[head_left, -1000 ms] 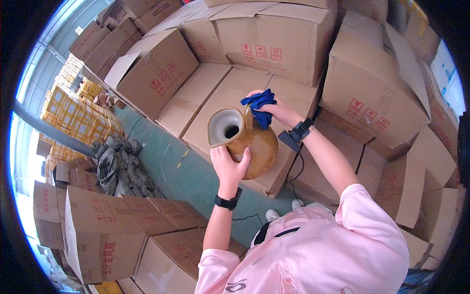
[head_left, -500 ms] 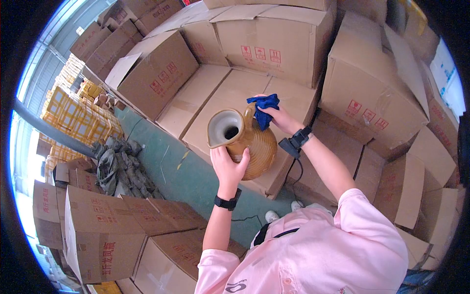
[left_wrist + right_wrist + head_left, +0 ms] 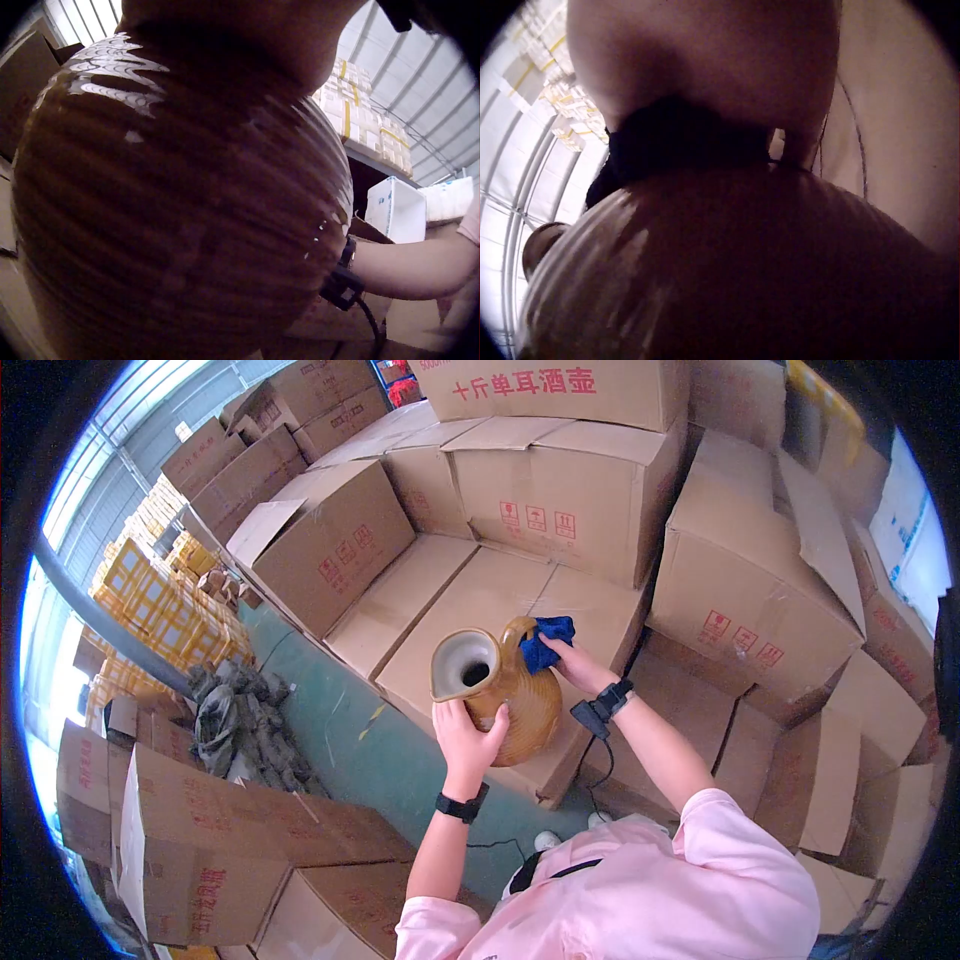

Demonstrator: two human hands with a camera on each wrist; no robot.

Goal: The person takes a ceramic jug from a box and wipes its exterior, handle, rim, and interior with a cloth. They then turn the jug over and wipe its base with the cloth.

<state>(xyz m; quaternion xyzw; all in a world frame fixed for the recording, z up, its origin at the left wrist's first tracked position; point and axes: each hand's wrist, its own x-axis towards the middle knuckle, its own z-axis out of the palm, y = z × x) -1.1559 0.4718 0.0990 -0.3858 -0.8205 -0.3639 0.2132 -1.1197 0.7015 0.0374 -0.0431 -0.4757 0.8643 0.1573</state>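
A brown glazed jug (image 3: 527, 712) with a ribbed body, wide pale mouth and one loop handle is held in the air in front of the person, its mouth tilted toward the upper left. The left hand (image 3: 468, 745) grips the jug below the rim, thumb spread over the body. On the handle side, the right hand (image 3: 578, 664) holds a crumpled blue cloth (image 3: 547, 644) against the jug. In the left wrist view the ribbed body (image 3: 180, 210) fills most of the picture. The right wrist view shows the dark cloth (image 3: 690, 146) between hand and jug; the fingertips are hidden.
Cardboard boxes (image 3: 560, 500) stand behind the jug, with low flat ones (image 3: 470, 595) beneath it. More boxes stand at right (image 3: 755, 580) and lower left (image 3: 210, 840). Grey sheeting (image 3: 240, 725) lies on the green floor (image 3: 345, 710). A cable (image 3: 597, 775) hangs from the right wrist.
The head view has tilted up, so the scene sits lower. The right hand and cloth have moved down from above the handle to beside it. The left hand keeps its grip.
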